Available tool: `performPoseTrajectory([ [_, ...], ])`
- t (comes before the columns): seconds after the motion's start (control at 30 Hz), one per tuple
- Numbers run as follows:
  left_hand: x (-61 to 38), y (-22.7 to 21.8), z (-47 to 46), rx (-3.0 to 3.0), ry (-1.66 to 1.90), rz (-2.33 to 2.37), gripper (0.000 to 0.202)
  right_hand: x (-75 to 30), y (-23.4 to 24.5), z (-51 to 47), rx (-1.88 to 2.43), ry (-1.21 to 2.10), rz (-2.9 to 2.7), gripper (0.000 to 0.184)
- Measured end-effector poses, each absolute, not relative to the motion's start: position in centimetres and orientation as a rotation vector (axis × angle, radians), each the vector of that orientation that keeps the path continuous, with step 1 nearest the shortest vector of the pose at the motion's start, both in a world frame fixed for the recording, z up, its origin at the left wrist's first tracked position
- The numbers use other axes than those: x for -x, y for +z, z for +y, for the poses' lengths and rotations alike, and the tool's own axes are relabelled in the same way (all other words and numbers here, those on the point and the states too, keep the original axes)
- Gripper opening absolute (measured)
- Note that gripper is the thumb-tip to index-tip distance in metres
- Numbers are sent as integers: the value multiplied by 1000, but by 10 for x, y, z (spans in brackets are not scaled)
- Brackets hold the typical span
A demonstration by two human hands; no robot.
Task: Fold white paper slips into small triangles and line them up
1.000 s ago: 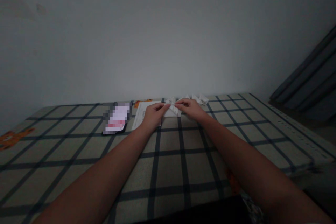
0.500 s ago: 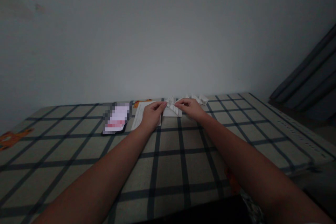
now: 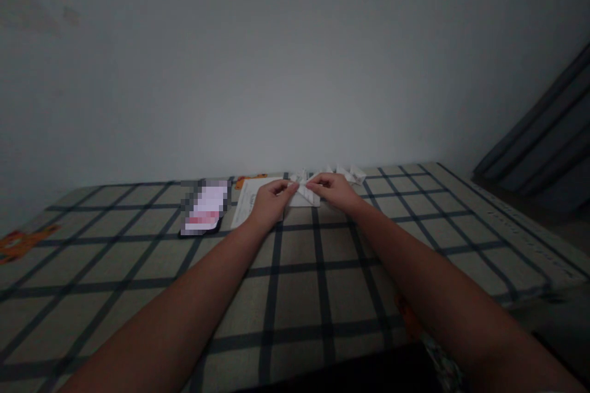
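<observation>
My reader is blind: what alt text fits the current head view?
The left hand and right hand hold a folded white paper over a checked cloth. A printed sheet and, farther left, a pixelated phone lie nearby; more folded papers sit beyond the right hand.

You have a small white folded paper (image 3: 308, 195) before you, pinched near its middle between the fingertips of your left hand (image 3: 271, 201) and right hand (image 3: 338, 190). It is creased, with a slanting fold edge running down toward its near right corner, and a flat near edge faces you. Its far part rises in crumpled-looking points; your fingers hide some of the folds.
</observation>
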State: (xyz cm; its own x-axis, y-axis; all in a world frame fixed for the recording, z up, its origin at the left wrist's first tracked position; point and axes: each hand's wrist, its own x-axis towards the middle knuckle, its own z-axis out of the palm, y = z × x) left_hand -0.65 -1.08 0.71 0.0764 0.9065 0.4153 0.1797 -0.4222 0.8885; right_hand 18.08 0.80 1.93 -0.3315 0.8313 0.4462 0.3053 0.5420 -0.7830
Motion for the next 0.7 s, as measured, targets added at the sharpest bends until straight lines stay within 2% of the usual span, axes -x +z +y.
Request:
performPoseTrajectory([
  [0.3, 9, 5, -10, -1716, 1380, 1093, 24, -177, 22, 3, 868, 848, -1900, 20],
  [0.7, 8, 8, -13, -1883, 1264, 1168, 27, -176, 13, 8, 829, 874, -1961, 20],
])
